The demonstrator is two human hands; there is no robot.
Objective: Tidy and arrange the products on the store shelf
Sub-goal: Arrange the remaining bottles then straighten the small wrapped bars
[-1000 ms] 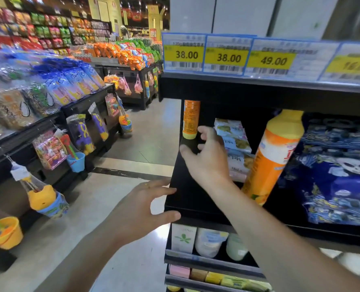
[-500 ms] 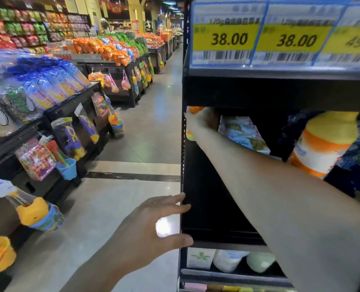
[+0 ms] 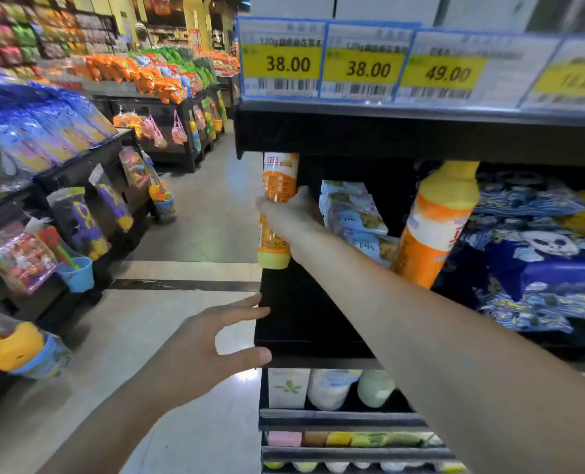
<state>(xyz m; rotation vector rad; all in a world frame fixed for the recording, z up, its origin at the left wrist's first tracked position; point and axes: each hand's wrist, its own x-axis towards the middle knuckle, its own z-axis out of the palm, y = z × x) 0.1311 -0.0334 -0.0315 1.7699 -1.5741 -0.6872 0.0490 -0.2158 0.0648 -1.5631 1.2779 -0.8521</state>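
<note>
Right hand (image 3: 292, 213) grips orange bottle (image 3: 277, 210) at frame centre, left end of dark shelf (image 3: 304, 323). Bottle inverted, yellow cap down, long axis near vertical. Left hand (image 3: 209, 347) below, lower centre, fingers spread, holding nothing, beside shelf edge. Right hand nearer; likely next: turn bottle upright.

The orange bottle (image 3: 277, 213) is shiny plastic. The black shelf (image 3: 304, 323) looks smooth and dull. The floor (image 3: 195, 234) shines.
</note>
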